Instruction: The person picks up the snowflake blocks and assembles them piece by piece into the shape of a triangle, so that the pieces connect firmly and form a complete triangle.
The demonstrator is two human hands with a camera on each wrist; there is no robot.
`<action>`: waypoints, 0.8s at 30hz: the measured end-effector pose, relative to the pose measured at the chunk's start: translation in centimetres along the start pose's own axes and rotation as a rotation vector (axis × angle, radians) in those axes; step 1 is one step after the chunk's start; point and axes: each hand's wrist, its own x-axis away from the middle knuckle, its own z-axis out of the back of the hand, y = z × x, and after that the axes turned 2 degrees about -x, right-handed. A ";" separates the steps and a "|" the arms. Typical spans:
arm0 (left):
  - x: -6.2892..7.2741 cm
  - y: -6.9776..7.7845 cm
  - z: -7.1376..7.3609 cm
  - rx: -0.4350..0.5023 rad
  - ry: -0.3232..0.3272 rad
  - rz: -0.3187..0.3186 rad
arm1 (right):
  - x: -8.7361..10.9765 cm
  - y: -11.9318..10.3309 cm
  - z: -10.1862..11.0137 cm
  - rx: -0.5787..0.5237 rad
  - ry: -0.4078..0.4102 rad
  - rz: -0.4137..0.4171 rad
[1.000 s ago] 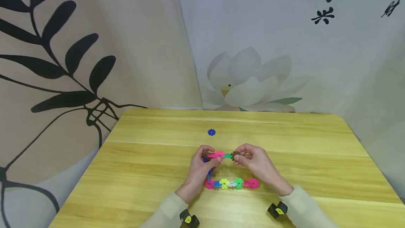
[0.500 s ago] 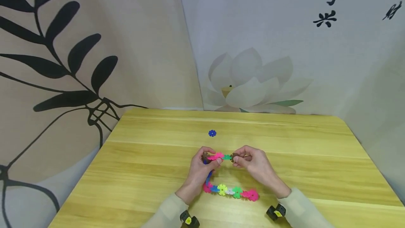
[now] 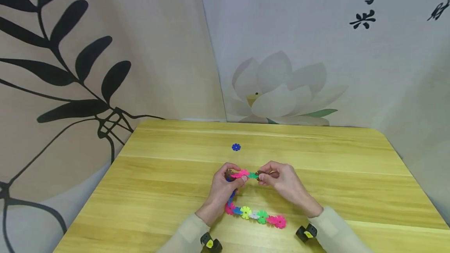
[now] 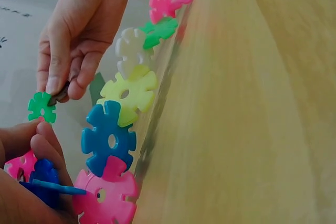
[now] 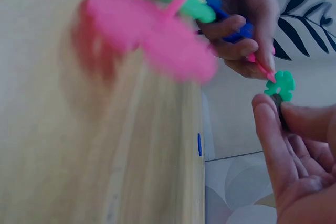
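Note:
A chain of notched plastic snowflake discs bends in a U between my hands and the table. My left hand (image 3: pixel 220 191) grips the chain's upper stretch, its thumb on a pink disc (image 3: pixel 242 173). Beyond the thumb sticks out a green disc (image 4: pixel 35 103). My right hand (image 3: pixel 287 180) pinches a brown disc (image 5: pixel 278 100) between thumb and finger, against the green disc's edge; how deep the slots mesh I cannot tell. The lower stretch runs through blue, a yellow disc (image 3: pixel 246 212), white and green to a pink disc (image 3: pixel 280 221). Left fingers partly hide the blue discs at the bend.
A single blue disc (image 3: pixel 236 147) lies flat on the wooden table (image 3: pixel 168 155), beyond both hands. Behind the table's far edge stands a wall covering (image 3: pixel 168 50) printed with leaves and a lotus.
The chain's lower stretch has swung toward me, its pink end dropping lower in the head view. Both hands keep nearly the same place and the same hold.

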 end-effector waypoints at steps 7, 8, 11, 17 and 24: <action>-0.2 0.5 -0.1 0.018 0.001 -0.020 | -0.5 0.1 0.3 0.050 0.001 0.022; -0.2 0.5 -0.1 0.025 0.004 -0.019 | -0.5 0.1 0.5 0.059 -0.010 0.018; -0.1 0.3 -0.1 0.038 0.019 -0.019 | -0.8 0.1 1.0 0.109 -0.052 0.024; 0.0 0.3 0.6 0.065 0.037 -0.020 | -2.7 0.4 2.9 0.235 -0.074 0.069; 0.2 0.1 1.2 0.041 0.043 0.011 | -6.4 1.1 4.1 0.376 -0.112 0.110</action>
